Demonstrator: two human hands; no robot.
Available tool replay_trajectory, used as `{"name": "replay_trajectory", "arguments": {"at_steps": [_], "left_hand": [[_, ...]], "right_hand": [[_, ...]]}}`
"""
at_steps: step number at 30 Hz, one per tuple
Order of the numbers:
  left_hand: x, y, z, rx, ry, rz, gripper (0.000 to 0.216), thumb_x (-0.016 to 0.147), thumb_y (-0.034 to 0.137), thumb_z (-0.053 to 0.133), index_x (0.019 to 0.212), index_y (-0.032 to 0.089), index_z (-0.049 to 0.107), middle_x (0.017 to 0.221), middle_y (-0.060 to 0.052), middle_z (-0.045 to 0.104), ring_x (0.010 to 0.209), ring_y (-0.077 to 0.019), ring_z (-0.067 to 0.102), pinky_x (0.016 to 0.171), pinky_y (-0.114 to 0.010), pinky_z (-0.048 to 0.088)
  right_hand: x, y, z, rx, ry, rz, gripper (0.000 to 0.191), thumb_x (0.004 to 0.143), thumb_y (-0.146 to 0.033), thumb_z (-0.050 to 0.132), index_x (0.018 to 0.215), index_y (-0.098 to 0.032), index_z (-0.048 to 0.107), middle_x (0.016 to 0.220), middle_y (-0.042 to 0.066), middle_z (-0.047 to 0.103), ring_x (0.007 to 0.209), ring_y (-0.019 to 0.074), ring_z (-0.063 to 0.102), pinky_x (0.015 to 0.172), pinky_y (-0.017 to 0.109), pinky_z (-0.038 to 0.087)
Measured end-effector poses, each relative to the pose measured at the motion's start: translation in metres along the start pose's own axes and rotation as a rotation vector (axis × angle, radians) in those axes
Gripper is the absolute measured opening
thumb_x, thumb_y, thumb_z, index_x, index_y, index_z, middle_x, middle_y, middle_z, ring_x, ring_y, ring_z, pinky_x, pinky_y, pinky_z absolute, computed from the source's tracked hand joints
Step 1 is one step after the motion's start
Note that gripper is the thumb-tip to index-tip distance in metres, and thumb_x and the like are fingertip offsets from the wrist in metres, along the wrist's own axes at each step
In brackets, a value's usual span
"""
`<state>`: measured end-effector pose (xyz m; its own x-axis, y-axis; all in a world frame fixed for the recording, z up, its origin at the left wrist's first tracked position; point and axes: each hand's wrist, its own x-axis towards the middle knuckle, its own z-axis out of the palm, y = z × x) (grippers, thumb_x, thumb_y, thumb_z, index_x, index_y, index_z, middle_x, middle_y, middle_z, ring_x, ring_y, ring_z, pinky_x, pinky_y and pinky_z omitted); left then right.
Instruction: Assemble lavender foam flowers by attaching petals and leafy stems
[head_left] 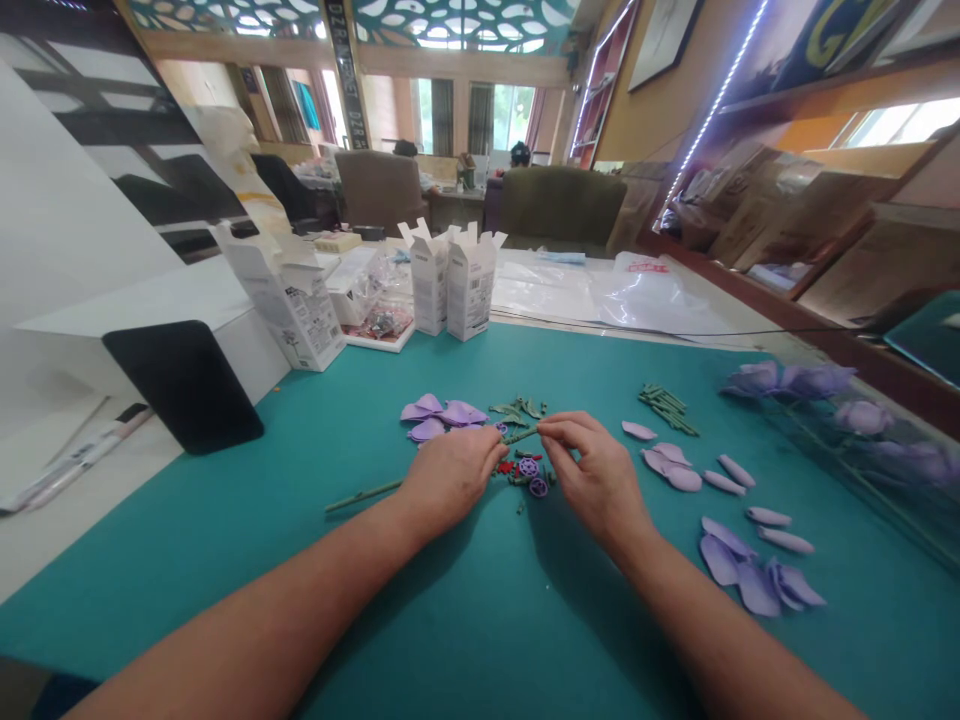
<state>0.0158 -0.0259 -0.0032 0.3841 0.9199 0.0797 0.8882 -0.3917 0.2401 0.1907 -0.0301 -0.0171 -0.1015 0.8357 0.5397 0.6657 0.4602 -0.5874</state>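
A long green plastic flower stem [363, 496] runs under my left hand [450, 475], which is closed around it. Its upper end comes out between my two hands, and the fingertips of my right hand [589, 465] pinch that tip. Just below lie purple wheel-shaped pieces [529, 468], small red pieces [506, 467] and short dark green bits. Green leaf pieces [517, 410] rest right behind my fingers. Purple petals [450, 412] are heaped beyond my left hand, partly hidden by it.
At the right are a pile of green stem sections [667, 409], loose lilac petals [671, 466], darker petals [750, 565] and assembled purple flowers [817, 380]. White boxes [471, 288] stand at the back of the green mat [450, 640]. A black tablet [184, 385] leans at the left.
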Motion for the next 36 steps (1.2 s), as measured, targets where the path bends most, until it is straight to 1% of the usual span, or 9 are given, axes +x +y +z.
{"name": "replay_trajectory", "arguments": {"at_steps": [5, 9, 16, 21, 27, 30, 33, 35, 36], "left_hand": [[-0.001, 0.001, 0.001, 0.005, 0.02, -0.003, 0.033, 0.095, 0.035, 0.034, 0.088, 0.018, 0.06, 0.079, -0.006, 0.065, 0.073, -0.0193, 0.062, 0.058, -0.026, 0.041], [-0.002, 0.001, 0.0, -0.01, 0.011, -0.014, 0.032, 0.095, 0.035, 0.033, 0.088, 0.018, 0.06, 0.081, -0.007, 0.067, 0.075, -0.0201, 0.062, 0.059, -0.026, 0.04], [0.0, 0.0, -0.008, -0.171, -0.041, -0.014, 0.034, 0.095, 0.034, 0.032, 0.083, 0.018, 0.059, 0.079, -0.004, 0.065, 0.071, -0.0181, 0.06, 0.059, -0.027, 0.036], [0.001, -0.001, -0.008, -0.197, -0.038, -0.013, 0.035, 0.095, 0.034, 0.033, 0.08, 0.018, 0.06, 0.075, -0.003, 0.064, 0.069, -0.0175, 0.058, 0.058, -0.027, 0.033], [0.0, 0.001, -0.005, -0.188, -0.016, -0.01, 0.029, 0.093, 0.031, 0.037, 0.079, 0.018, 0.059, 0.074, -0.003, 0.063, 0.07, -0.0172, 0.057, 0.058, -0.027, 0.033], [0.001, 0.0, -0.004, -0.222, -0.024, -0.011, 0.029, 0.093, 0.031, 0.037, 0.077, 0.018, 0.058, 0.074, -0.003, 0.062, 0.069, -0.0169, 0.056, 0.058, -0.027, 0.033], [0.002, -0.001, -0.007, -0.299, -0.057, -0.008, 0.03, 0.092, 0.031, 0.037, 0.074, 0.018, 0.057, 0.072, -0.003, 0.062, 0.068, -0.0163, 0.055, 0.059, -0.026, 0.034], [0.002, -0.001, -0.01, -0.358, -0.087, 0.012, 0.032, 0.091, 0.031, 0.035, 0.072, 0.018, 0.058, 0.07, -0.002, 0.061, 0.067, -0.0158, 0.055, 0.059, -0.026, 0.035], [0.002, 0.0, -0.012, -0.387, -0.102, 0.024, 0.032, 0.09, 0.031, 0.035, 0.072, 0.018, 0.058, 0.069, -0.002, 0.061, 0.067, -0.0156, 0.054, 0.059, -0.026, 0.035]], "right_hand": [[-0.002, -0.004, 0.002, -0.022, 0.02, -0.007, 0.021, 0.085, -0.021, 0.048, 0.082, -0.021, 0.069, 0.091, 0.008, 0.068, 0.087, 0.0214, 0.061, 0.08, 0.036, 0.048], [-0.003, -0.005, 0.002, 0.005, 0.036, -0.003, 0.02, 0.086, -0.022, 0.048, 0.084, -0.022, 0.068, 0.092, 0.008, 0.067, 0.088, 0.0215, 0.061, 0.08, 0.036, 0.048], [0.003, 0.008, -0.005, 0.137, -0.041, 0.043, 0.019, 0.084, -0.023, 0.049, 0.088, -0.023, 0.067, 0.096, 0.007, 0.067, 0.092, 0.0215, 0.061, 0.083, 0.039, 0.047], [0.003, 0.006, -0.004, 0.073, -0.032, -0.01, 0.021, 0.084, -0.021, 0.048, 0.089, -0.023, 0.067, 0.096, 0.007, 0.067, 0.094, 0.0219, 0.06, 0.085, 0.039, 0.047], [-0.004, -0.007, 0.002, -0.095, 0.026, -0.102, 0.026, 0.085, -0.014, 0.041, 0.092, -0.02, 0.066, 0.096, 0.01, 0.064, 0.091, 0.0224, 0.059, 0.08, 0.037, 0.048], [-0.006, -0.008, 0.005, -0.12, 0.042, -0.129, 0.025, 0.084, -0.012, 0.041, 0.093, -0.019, 0.064, 0.095, 0.01, 0.062, 0.091, 0.0225, 0.058, 0.081, 0.037, 0.047], [-0.003, -0.004, 0.003, -0.049, 0.005, -0.083, 0.018, 0.084, -0.015, 0.045, 0.089, -0.019, 0.061, 0.093, 0.008, 0.061, 0.088, 0.0211, 0.059, 0.079, 0.035, 0.048], [-0.001, 0.001, 0.001, 0.049, -0.038, -0.002, 0.011, 0.083, -0.021, 0.051, 0.088, -0.02, 0.06, 0.089, 0.006, 0.062, 0.084, 0.0198, 0.059, 0.076, 0.034, 0.048], [0.0, 0.003, 0.0, 0.102, -0.061, 0.042, 0.011, 0.083, -0.024, 0.053, 0.09, -0.02, 0.06, 0.089, 0.005, 0.063, 0.083, 0.0194, 0.06, 0.075, 0.034, 0.048]]}}
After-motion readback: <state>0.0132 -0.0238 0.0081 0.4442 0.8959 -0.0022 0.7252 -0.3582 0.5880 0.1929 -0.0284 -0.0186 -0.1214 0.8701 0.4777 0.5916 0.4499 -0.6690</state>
